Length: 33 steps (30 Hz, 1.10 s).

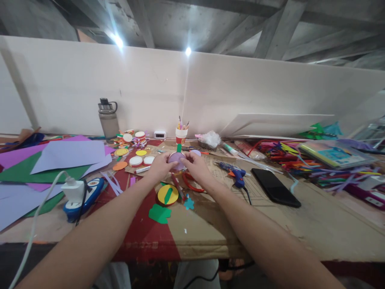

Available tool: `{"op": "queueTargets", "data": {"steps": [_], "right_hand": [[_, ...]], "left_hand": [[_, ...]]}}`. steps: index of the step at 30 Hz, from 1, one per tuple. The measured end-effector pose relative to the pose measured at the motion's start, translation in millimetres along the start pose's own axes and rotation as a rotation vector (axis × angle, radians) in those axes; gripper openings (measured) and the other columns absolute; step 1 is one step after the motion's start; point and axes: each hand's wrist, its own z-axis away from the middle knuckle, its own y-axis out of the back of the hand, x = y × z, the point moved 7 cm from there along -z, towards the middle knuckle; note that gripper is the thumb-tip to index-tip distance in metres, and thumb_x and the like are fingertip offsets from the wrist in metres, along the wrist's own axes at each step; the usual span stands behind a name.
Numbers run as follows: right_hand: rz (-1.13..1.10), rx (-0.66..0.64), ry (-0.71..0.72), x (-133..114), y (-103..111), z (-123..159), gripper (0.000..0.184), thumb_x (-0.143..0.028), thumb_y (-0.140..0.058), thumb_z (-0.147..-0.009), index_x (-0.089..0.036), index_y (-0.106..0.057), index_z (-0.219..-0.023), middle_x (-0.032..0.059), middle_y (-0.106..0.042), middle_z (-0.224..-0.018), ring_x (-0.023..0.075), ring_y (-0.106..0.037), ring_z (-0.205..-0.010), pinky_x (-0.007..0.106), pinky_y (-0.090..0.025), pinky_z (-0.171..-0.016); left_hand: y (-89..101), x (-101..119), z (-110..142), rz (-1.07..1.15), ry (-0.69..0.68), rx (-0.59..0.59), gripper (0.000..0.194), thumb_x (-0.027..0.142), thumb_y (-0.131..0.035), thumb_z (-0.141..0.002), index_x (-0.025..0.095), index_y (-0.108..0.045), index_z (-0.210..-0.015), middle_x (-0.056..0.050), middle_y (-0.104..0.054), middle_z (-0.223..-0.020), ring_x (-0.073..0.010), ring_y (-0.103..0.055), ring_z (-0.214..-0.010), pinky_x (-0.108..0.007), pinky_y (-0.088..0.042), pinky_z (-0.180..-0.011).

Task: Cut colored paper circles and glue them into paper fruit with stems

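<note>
Between my two hands, raised over the middle of the table, is a round purple paper disc point(177, 160) with a green paper strip point(179, 147) standing up from its top edge. My left hand point(161, 165) pinches the disc's left side, and my right hand point(194, 163) grips its right side with the thumb on its face. Below them lie a yellow disc point(168, 194) with a green piece on it, a green paper scrap point(160, 214) and a blue cut-out shape point(189, 203). Scissors with red handles point(192, 183) rest under my right wrist.
A blue glue gun point(238, 176) and a black phone point(275, 187) lie to the right, near bundled pipe cleaners point(279, 154). On the left are paper sheets point(70, 155) and a blue power strip point(82, 202) with a white cable. A bottle point(108, 122) and pencil cup point(181, 133) stand behind.
</note>
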Motion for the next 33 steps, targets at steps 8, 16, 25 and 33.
{"op": "queueTargets", "data": {"steps": [8,16,25,33], "right_hand": [[0.021,0.022,-0.009,5.5,4.4,-4.8,0.016,-0.031,-0.054,-0.078,-0.017,-0.060,-0.074,-0.0011,-0.058,-0.069,0.0128,-0.050,-0.064,0.026,-0.040,-0.063],[0.099,-0.032,0.026,-0.2,-1.8,-2.8,0.015,-0.024,-0.054,-0.079,-0.016,-0.064,-0.084,0.0003,-0.060,-0.075,0.0131,-0.051,-0.068,0.026,-0.040,-0.065],[0.098,-0.074,0.030,2.3,-3.6,-4.1,0.012,-0.021,-0.054,-0.079,-0.016,-0.064,-0.083,0.0015,-0.063,-0.079,0.0145,-0.056,-0.075,0.028,-0.043,-0.072],[0.101,-0.079,0.038,-5.0,-4.2,-1.7,0.012,-0.022,-0.053,-0.081,-0.016,-0.062,-0.084,0.0028,-0.064,-0.082,0.0147,-0.057,-0.076,0.028,-0.044,-0.072]], "left_hand": [[-0.4,0.9,-0.1,-0.114,0.026,-0.035,0.021,0.034,-0.069,-0.070,0.016,-0.066,-0.080,-0.003,-0.067,-0.074,-0.0170,-0.063,-0.059,-0.028,-0.053,-0.053],[2.6,6.2,1.8,-0.084,0.026,0.024,0.021,0.034,-0.068,-0.072,0.016,-0.065,-0.083,-0.002,-0.067,-0.072,-0.0172,-0.064,-0.056,-0.031,-0.054,-0.055],[3.7,-0.3,0.8,0.014,0.087,0.001,0.034,0.035,-0.078,-0.060,0.013,-0.068,-0.083,-0.004,-0.068,-0.075,-0.0144,-0.061,-0.062,-0.026,-0.050,-0.058],[7.6,6.2,1.0,-0.047,0.021,0.033,0.029,0.033,-0.077,-0.061,0.013,-0.069,-0.079,-0.003,-0.067,-0.070,-0.0122,-0.056,-0.058,-0.023,-0.044,-0.053]]}}
